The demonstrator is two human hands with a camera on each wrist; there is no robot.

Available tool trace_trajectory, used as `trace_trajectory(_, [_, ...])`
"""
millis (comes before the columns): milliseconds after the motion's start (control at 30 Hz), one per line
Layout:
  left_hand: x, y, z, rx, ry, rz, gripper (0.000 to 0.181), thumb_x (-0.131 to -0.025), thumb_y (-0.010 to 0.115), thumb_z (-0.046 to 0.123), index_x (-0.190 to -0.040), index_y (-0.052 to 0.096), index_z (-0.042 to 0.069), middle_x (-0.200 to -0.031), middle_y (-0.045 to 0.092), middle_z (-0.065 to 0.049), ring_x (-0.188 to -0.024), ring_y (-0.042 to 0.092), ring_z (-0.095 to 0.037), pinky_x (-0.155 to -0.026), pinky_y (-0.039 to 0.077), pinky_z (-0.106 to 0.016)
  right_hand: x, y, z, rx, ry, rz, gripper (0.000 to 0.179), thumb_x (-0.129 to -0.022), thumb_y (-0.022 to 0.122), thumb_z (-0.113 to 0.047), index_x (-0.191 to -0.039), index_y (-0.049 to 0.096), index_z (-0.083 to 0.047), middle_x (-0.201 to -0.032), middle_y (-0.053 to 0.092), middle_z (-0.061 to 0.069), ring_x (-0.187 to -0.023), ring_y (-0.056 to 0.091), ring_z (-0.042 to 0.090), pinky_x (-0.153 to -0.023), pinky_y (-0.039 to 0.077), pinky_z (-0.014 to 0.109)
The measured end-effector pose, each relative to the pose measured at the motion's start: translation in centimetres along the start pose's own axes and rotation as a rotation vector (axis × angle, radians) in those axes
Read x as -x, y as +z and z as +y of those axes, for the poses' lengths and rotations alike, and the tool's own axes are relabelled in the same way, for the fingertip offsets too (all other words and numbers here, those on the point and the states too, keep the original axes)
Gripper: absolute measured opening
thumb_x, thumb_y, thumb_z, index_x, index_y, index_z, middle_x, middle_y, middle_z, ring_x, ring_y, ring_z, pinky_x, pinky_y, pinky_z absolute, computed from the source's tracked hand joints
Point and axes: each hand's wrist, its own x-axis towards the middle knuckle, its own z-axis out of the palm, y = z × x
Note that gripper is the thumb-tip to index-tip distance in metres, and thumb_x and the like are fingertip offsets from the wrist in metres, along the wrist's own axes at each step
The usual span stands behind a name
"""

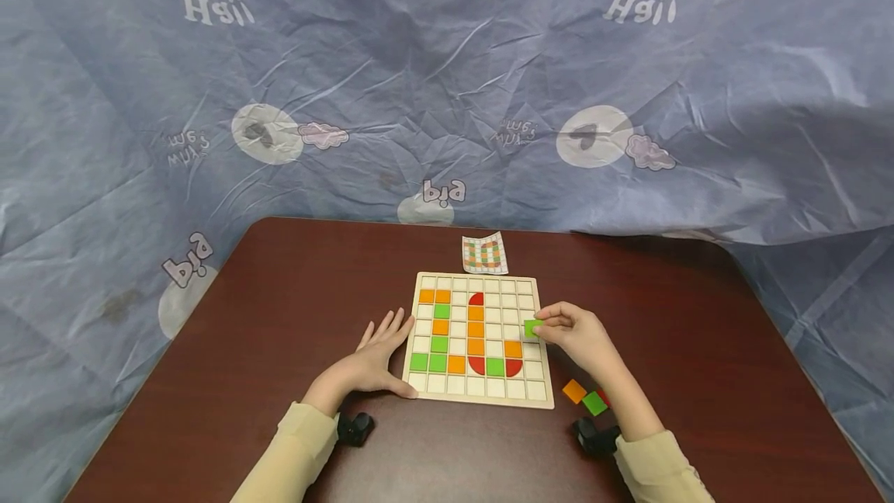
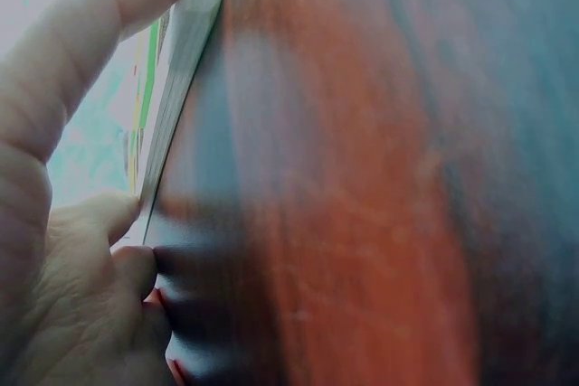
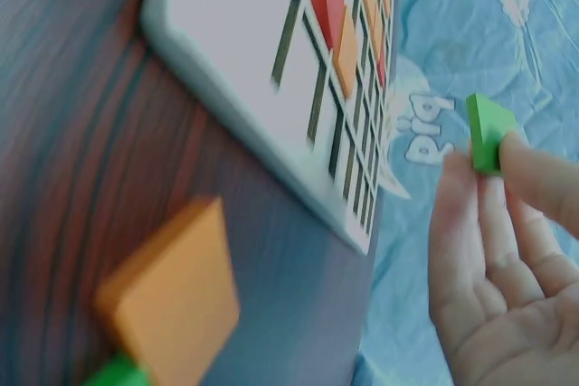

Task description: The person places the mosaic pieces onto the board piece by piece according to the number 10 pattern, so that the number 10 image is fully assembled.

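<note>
A square wooden grid board (image 1: 456, 386) lies on the table, partly filled with green, orange and red tiles. My left hand (image 1: 370, 363) spreads along the board's left side, thumb at the near corner and fingertips at the edge; the left wrist view shows the fingers (image 2: 81, 33) touching that edge. Between thumb and fingertips my right hand (image 1: 578, 338) pinches a green square tile (image 1: 532, 328) just above the board's right edge. In the right wrist view the green tile (image 3: 488, 133) stands tilted, clear of the board.
Loose tiles lie right of the board: an orange tile (image 1: 574, 391), a green tile (image 1: 594, 403) and a red one partly hidden by the right wrist. A small printed pattern card (image 1: 485, 254) sits behind the board. A patterned cloth (image 1: 419, 84) hangs beyond the dark table (image 1: 314, 278).
</note>
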Motion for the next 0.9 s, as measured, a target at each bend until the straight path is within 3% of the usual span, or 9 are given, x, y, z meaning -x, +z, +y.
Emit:
trace_trajectory(300, [-0.1,0.0,0.0,0.002,0.003,-0.005,0.123,-0.07,0.088,0.04,-0.159,0.01,0.009,-0.166,-0.003,-0.016,-0.154,-0.007,-0.034,-0.121,-0.004,-0.059,-1.2,2.1,-0.6,0.054,0.01,0.07,0.018,-0.087,0.075,-0.015,-0.102,0.071,-0.005,-0.093,0.076,0.01,-0.079,0.065,0.012,-0.066,0.05,0.025])
trace_trajectory(900, [-0.1,0.1,-0.1,-0.004,0.0,0.001,0.124,-0.069,0.089,0.041,-0.159,0.009,0.009,-0.166,-0.003,-0.016,-0.154,-0.007,-0.034,-0.121,-0.005,-0.059,-2.2,3.9,-0.4,0.251,-0.011,0.069,0.006,-0.084,0.076,-0.011,-0.089,0.074,-0.009,-0.081,0.07,0.003,-0.072,0.061,0.012,-0.068,0.048,0.027])
